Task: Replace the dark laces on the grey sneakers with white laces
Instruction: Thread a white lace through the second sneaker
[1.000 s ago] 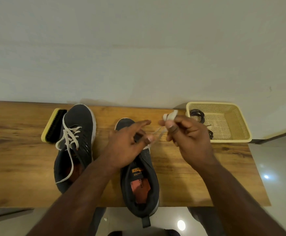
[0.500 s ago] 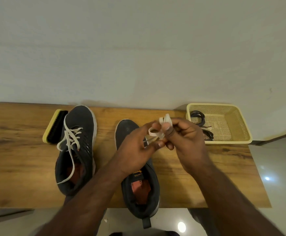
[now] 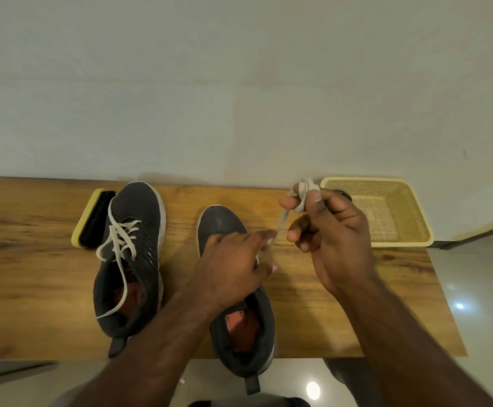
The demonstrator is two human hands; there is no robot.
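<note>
The right hand holds a bundled white lace pinched between thumb and forefinger, raised above the counter near the yellow basket. One blurred strand runs from the bundle down to the left hand, whose curled fingers appear to pinch its free end over the eyelets of the right sneaker, which carries no lace yet. The left sneaker already wears a white lace, loose and untied, with a shoe brush just beside its toe. A dark lace seems to lie in the basket, mostly hidden behind the right hand.

The lace is probably light, limp and apt to tangle, so it likely handles best gripped at the stiff tip for threading, with the coil paid out gradually. The sneaker looks soft and may shift under a pull.
</note>
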